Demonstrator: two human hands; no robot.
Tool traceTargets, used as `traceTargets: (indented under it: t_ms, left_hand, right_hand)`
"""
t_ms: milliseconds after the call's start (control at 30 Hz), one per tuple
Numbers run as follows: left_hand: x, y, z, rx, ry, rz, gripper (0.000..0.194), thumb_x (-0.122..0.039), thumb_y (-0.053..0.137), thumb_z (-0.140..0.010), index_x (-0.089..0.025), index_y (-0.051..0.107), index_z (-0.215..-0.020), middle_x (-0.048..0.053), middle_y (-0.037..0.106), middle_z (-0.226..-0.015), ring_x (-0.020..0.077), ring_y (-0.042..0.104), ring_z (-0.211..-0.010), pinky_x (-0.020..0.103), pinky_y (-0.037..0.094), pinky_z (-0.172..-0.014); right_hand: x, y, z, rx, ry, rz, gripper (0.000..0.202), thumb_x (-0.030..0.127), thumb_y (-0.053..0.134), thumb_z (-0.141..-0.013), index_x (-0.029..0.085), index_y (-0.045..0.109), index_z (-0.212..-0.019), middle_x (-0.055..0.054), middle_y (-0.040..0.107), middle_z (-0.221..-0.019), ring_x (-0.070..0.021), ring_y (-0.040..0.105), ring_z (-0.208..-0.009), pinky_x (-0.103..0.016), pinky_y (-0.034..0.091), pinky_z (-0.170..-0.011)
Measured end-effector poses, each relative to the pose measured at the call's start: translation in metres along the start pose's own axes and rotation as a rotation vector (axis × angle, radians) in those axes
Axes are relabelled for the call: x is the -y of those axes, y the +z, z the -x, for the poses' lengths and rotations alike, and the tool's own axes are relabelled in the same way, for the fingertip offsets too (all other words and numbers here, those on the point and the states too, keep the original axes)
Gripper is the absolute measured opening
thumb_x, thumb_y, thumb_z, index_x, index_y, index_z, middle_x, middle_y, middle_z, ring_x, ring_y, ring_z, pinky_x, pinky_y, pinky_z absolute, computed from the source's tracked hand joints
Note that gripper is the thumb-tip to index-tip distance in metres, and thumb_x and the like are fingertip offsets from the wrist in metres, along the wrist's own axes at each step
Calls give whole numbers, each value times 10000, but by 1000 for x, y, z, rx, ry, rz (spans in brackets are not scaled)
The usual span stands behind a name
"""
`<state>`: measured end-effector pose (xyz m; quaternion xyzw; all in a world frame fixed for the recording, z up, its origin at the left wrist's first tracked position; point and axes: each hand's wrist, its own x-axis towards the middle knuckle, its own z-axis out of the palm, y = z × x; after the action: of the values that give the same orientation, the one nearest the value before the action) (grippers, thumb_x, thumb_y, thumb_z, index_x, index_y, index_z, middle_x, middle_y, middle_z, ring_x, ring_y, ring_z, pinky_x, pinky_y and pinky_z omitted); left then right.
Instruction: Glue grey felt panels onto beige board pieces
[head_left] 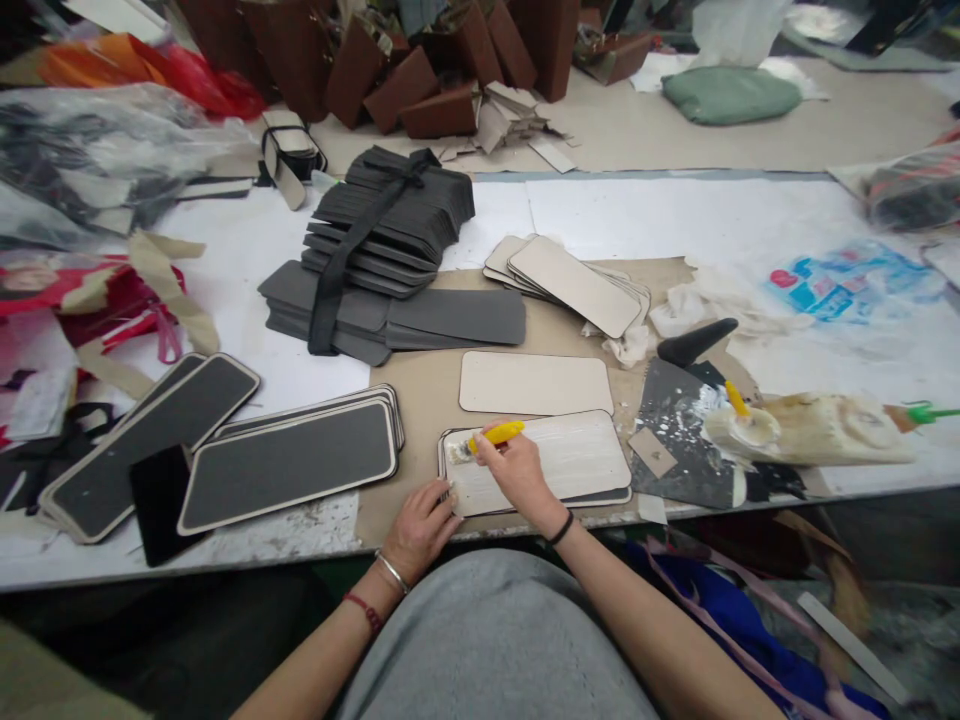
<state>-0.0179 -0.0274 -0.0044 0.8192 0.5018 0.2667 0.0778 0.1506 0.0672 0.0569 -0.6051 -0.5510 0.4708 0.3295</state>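
Observation:
My right hand (516, 465) is closed round a yellow-handled brush (496, 436), its bristles touching the left end of a pale rounded panel (559, 462) that looks wet with white glue. My left hand (421, 525) rests at that panel's lower left corner, fingers bent together against the edge of the pieces; whatever lies between them is too small to tell. Just behind is another pale panel (535, 383), lying flat. To the right, a glue-smeared container (817, 428) lies on a dark, spattered sheet (679, 430), with a second yellow handle (736, 399) standing at its mouth.
Dark panels with pale borders (292, 465) and a black phone (163, 505) lie at the left. Behind stand strapped dark pieces (390, 225) and a fanned pale stack (574, 285). Brown boxes (442, 80) are piled at the back. The table's front edge is close to my body.

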Motion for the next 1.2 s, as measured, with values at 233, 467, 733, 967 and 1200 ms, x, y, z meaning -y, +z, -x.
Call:
traceTargets:
  t_ms: [233, 467, 733, 967, 1200]
  left_hand:
    - [0, -1, -1, 0, 3, -8, 182, -261, 524, -810, -169, 608, -943, 115, 628, -984, 214, 576, -972, 371, 504, -809]
    - [0, -1, -3, -26, 15, -1, 142, -252, 545, -797, -155, 604, -881, 111, 644, -964, 208, 584, -963, 373, 495, -825]
    - [1, -18, -8, 5, 2, 40, 165, -288, 559, -791, -174, 598, -904, 102, 637, -992, 205, 589, -949, 359, 501, -816]
    - [36, -3, -73, -86, -334, 139, 244, -291, 540, -793, -179, 556, -1009, 92, 615, -964, 207, 583, -934, 375, 490, -837]
    - [83, 37, -177, -55, -843, 286, 329, -256, 599, -687, -105, 547, -974, 122, 590, -938, 190, 582, -771, 399, 475, -790]
  right_hand:
    - [3, -20, 23, -79, -106, 191, 225, 387, 463, -812, 192, 562, -764, -19, 602, -695, -129, 562, -635, -238, 430, -630]
    - [-15, -26, 49, 4, -86, 233, 214, 390, 470, -810, 194, 540, -758, -1, 579, -633, -124, 555, -582, -226, 415, -573]
    - [2, -140, -10, -455, -67, 514, 305, 449, 403, -814, 177, 540, -834, -56, 599, -732, -180, 543, -668, -296, 409, -672]
    - [-41, -180, -92, -174, 201, 961, 317, 308, 332, -868, 102, 548, -974, -150, 621, -832, -226, 589, -768, -306, 378, -680]
    - [-49, -158, -129, -87, 200, 1068, 342, 371, 389, -856, 123, 611, -932, -152, 644, -839, -234, 609, -801, -292, 392, -656]
